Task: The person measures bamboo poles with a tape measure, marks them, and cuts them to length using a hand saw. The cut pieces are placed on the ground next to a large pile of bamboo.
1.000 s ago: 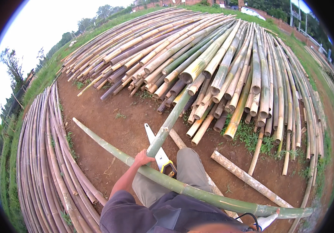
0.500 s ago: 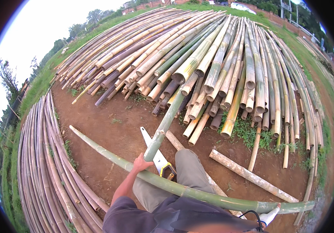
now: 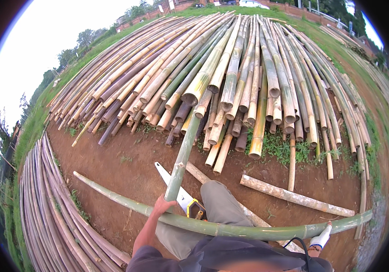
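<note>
A long, slightly curved green bamboo pole (image 3: 249,231) lies across in front of my body. My left hand (image 3: 163,206) is closed where this pole meets the near end of a shorter green bamboo length (image 3: 183,158); that length slants away toward the pile. On my right, my right hand (image 3: 323,238) in a white glove grips the long pole near its thick end, thumb showing above it. A handsaw (image 3: 178,190) with a yellow-and-black handle rests between my knees, beyond the pole, its blade partly behind the shorter length.
A large pile of bamboo poles (image 3: 230,68) fans out ahead, cut ends facing me. Thinner poles (image 3: 54,204) lie in a bundle at left. On the brown soil (image 3: 113,158), a mottled bamboo length (image 3: 294,195) lies at right; another (image 3: 249,213) runs past my knee.
The long pole's right end has swung up and away from me, with my gloved hand on it. My left hand keeps its grip. The view has shifted a little to the right.
</note>
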The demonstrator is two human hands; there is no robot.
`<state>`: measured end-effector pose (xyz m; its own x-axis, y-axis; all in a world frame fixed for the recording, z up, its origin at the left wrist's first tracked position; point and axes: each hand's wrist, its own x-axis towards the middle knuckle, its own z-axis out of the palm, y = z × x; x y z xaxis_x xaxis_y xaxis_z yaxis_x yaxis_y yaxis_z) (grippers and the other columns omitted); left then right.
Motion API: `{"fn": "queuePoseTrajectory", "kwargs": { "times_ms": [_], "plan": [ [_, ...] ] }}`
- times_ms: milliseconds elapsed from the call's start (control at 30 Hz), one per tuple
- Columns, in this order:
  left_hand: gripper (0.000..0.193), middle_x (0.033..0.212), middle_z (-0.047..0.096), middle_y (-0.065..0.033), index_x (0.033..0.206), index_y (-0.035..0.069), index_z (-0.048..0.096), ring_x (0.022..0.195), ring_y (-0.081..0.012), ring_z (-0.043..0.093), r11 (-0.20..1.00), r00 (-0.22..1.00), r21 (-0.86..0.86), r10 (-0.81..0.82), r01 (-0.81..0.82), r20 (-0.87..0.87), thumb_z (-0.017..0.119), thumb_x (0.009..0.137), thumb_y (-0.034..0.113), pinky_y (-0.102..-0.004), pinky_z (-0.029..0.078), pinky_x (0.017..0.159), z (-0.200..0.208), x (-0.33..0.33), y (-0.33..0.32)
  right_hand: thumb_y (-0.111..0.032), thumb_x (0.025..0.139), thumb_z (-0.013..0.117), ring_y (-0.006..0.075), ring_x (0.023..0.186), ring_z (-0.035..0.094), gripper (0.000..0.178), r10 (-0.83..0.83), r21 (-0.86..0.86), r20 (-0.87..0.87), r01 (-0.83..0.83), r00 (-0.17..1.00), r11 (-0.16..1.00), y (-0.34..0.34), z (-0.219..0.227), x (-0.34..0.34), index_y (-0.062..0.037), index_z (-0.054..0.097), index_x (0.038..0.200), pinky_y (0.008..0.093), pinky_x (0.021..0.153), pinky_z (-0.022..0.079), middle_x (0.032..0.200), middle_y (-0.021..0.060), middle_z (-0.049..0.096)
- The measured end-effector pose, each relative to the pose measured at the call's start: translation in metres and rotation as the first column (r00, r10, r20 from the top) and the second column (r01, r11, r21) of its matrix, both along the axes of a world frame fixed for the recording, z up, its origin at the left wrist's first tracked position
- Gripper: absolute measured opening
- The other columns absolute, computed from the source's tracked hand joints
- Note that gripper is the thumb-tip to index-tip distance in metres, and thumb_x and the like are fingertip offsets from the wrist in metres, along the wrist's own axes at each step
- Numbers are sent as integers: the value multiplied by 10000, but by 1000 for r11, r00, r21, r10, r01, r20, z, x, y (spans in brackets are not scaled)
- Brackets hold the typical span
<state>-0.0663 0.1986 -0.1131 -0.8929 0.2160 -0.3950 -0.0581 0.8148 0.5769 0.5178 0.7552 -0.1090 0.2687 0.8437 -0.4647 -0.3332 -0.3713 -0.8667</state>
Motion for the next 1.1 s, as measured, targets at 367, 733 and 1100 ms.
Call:
{"fn": "queuePoseTrajectory", "kwargs": {
  "times_ms": [367,733,1100],
  "plan": [
    [930,1307,716,-289,1357,-45,614,1250,-417,695,995,999,-100,26,-30,-38,880,665,518,-497,551,1051,1,9,16,-492,863,866,299,1061,660,750,-20,-12,43,21,999,1000,1,0,-3,-16,619,1387,516,948,570,1254,138,659],
    [946,1308,726,-262,1384,-44,621,1236,-385,708,999,998,-3,-50,50,-27,909,653,483,-478,549,1058,7,0,9,-482,862,856,312,1120,647,759,9,6,45,-10,999,1000,-2,-3,-5,-29,614,1420,528,992,553,1305,143,648],
    [858,1229,759,-226,1359,-54,665,1131,-334,748,997,993,25,74,-72,-95,883,661,395,-440,577,987,51,-46,-50,-498,864,845,326,1210,613,799,52,23,-196,-48,979,999,26,-31,-47,-96,555,1490,540,1083,497,1366,133,617]
  ]
}}
